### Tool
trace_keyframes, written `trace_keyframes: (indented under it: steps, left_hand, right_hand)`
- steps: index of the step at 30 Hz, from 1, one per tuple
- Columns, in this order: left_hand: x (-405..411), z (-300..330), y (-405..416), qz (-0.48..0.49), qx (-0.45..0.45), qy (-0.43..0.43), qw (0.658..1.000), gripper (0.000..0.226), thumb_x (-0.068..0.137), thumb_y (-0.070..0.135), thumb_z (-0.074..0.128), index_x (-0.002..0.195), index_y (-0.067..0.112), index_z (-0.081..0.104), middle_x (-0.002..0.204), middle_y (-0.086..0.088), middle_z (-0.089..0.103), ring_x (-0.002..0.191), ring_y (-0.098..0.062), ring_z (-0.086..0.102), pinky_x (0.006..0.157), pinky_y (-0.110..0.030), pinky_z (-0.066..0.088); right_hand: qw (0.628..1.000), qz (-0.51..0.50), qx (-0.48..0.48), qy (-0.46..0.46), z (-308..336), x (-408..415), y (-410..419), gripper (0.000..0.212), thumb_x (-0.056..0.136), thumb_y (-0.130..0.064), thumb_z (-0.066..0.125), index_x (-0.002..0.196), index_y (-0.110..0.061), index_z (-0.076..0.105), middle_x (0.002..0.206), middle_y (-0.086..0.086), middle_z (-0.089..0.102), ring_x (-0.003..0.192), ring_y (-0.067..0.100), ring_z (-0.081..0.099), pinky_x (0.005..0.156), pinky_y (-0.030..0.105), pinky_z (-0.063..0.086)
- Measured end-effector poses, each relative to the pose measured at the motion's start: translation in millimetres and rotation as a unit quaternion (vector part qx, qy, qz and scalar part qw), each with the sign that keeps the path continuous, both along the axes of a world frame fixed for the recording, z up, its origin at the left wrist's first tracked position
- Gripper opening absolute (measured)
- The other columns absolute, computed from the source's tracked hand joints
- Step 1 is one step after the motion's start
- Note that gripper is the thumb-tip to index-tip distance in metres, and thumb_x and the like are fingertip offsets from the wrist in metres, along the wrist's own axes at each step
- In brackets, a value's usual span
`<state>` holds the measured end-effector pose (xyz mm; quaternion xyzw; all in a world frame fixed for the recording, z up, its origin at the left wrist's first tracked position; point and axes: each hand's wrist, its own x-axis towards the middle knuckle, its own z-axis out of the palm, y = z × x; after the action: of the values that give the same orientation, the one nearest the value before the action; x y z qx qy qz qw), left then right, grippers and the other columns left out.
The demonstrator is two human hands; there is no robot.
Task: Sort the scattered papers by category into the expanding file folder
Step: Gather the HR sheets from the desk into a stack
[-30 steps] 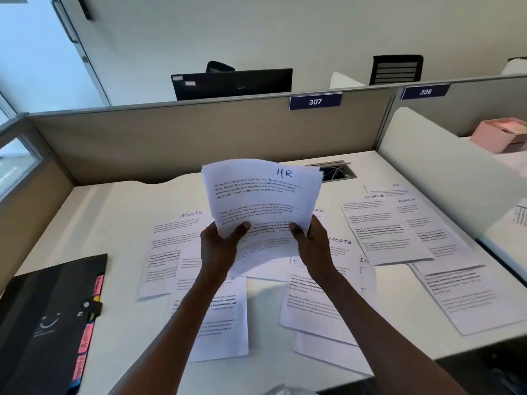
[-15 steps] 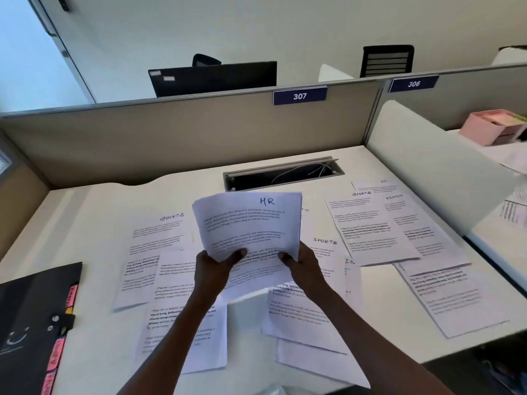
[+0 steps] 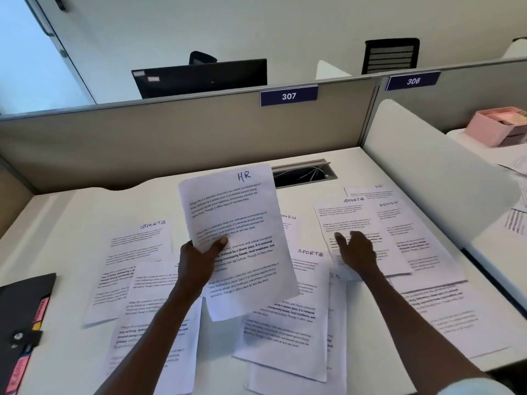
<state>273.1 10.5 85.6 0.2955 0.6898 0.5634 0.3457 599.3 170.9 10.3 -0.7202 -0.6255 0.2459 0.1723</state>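
Scattered white printed papers (image 3: pixel 288 315), hand-labelled at top: spread flat across most of white desk top (image 3: pixel 51 223), overlapping in places, none yet in folder by the look of it. Labels readable: SPORTS on far-left sheet (image 3: pixel 134 260), SPORTS on centre sheet (image 3: pixel 296 303), SPORTS on right sheet (image 3: pixel 356 232), ADMIN on sheet (image 3: pixel 410 238) just beside it, HR on small far sheet (image 3: pixel 370 192) behind those.

Black expanding file folder with pink and yellow index tabs (image 3: pixel 25 317): closed, flat at left desk edge, well apart from both hands.

White sheet or thin stack headed HR (image 3: pixel 236 223): raised off desk, tilted, upper edge toward partition. Number of sheets not clear.

Left hand (image 3: pixel 199 260): pinched shut on lower left of HR sheet, thumb on printed face; now sole support, where half a second earlier both hands held it.

Right hand (image 3: pixel 353 252): released from HR sheet since then, now open, fingers loosely spread, over right SPORTS sheet; contact with paper not certain.

Meaning for task, as judgement: HR gathering under way, left hand serving as holder, right hand freed to collect; far HR sheet a likely next candidate, lying beyond the hand. Filing step not yet begun. Risk: one-handed grip letting loose sheets sag or slip.
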Motion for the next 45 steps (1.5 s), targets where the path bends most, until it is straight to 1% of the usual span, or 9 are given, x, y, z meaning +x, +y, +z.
trace_keyframes:
  steps: [4,8,10,17,22,26,36,40,45]
  left_hand:
    - [16,-1,9,-0.001,-0.005,-0.008,1.000,0.030,0.080,0.021,0.082,0.104,0.007,0.070,0.095,-0.005,0.077,0.085,-0.023,0.074,0.079,-0.042,0.061]
    - [26,-1,25,-0.011,-0.015,-0.008,1.000,0.030,0.079,0.021,0.082,0.104,0.008,0.070,0.095,-0.004,0.077,0.084,-0.023,0.075,0.075,-0.040,0.061]
    - [28,1,35,-0.014,-0.016,-0.007,1.000,0.027,0.079,0.021,0.082,0.101,0.010,0.070,0.094,-0.004,0.077,0.084,-0.023,0.075,0.074,-0.040,0.061]
    - [32,9,68,-0.014,-0.023,-0.006,1.000,0.015,0.080,0.019,0.081,0.089,0.019,0.069,0.079,0.008,0.076,0.071,-0.011,0.074,0.055,-0.023,0.057]
    - [35,1,91,-0.013,-0.045,-0.010,0.999,0.017,0.079,0.022,0.082,0.087,0.020,0.068,0.079,0.008,0.075,0.068,-0.012,0.074,0.051,-0.022,0.056]
    - [35,-6,106,-0.011,-0.058,-0.015,0.998,0.018,0.078,0.022,0.083,0.088,0.019,0.069,0.077,0.007,0.076,0.068,-0.012,0.074,0.054,-0.025,0.057]
    - [21,-26,140,0.013,-0.085,-0.027,0.996,0.023,0.077,0.025,0.084,0.093,0.017,0.070,0.085,0.003,0.077,0.073,-0.014,0.075,0.060,-0.030,0.059]
    - [19,-33,147,0.018,-0.096,-0.027,0.995,0.027,0.076,0.027,0.085,0.095,0.017,0.070,0.088,0.003,0.077,0.076,-0.015,0.075,0.067,-0.034,0.060]
    - [19,-35,145,0.021,-0.092,-0.039,0.995,0.029,0.076,0.027,0.084,0.098,0.015,0.069,0.090,0.001,0.078,0.078,-0.018,0.075,0.068,-0.036,0.060]
  right_hand:
    - [0.988,0.007,-0.118,-0.101,-19,22,13,0.085,0.091,-0.070,0.031,0.143,-0.003,0.034,0.152,0.023,0.026,0.141,0.038,0.024,0.111,0.054,0.022]
    - [0.988,0.027,-0.027,-0.149,-16,6,23,0.072,0.093,-0.066,0.027,0.121,-0.005,0.053,0.121,0.019,0.061,0.116,0.035,0.055,0.099,0.046,0.040]
    - [0.990,0.015,0.023,-0.138,-11,1,35,0.062,0.095,-0.059,0.032,0.115,-0.006,0.056,0.111,0.016,0.065,0.108,0.035,0.059,0.092,0.044,0.043]
    - [0.980,-0.009,-0.020,-0.199,-27,20,80,0.062,0.094,-0.055,0.040,0.123,-0.001,0.052,0.126,0.020,0.055,0.118,0.037,0.050,0.101,0.047,0.036]
    - [0.994,-0.003,0.026,-0.108,-22,18,118,0.048,0.092,-0.048,0.048,0.104,-0.003,0.061,0.106,0.020,0.067,0.103,0.037,0.061,0.087,0.041,0.047]
    - [0.997,-0.039,0.033,-0.062,-23,29,159,0.047,0.089,-0.035,0.059,0.113,0.006,0.055,0.115,0.026,0.060,0.111,0.042,0.055,0.095,0.044,0.045]
    - [0.987,-0.062,-0.082,-0.120,-23,12,234,0.078,0.079,-0.052,0.071,0.129,0.001,0.042,0.133,0.023,0.044,0.127,0.040,0.037,0.102,0.053,0.032]
    - [0.979,-0.083,-0.156,-0.096,-15,2,252,0.079,0.077,-0.042,0.076,0.135,-0.004,0.037,0.139,0.022,0.039,0.131,0.038,0.033,0.105,0.051,0.030]
    - [0.979,-0.081,-0.145,-0.117,-14,-7,256,0.069,0.081,-0.030,0.074,0.133,-0.002,0.038,0.138,0.020,0.034,0.131,0.037,0.030,0.102,0.053,0.033]
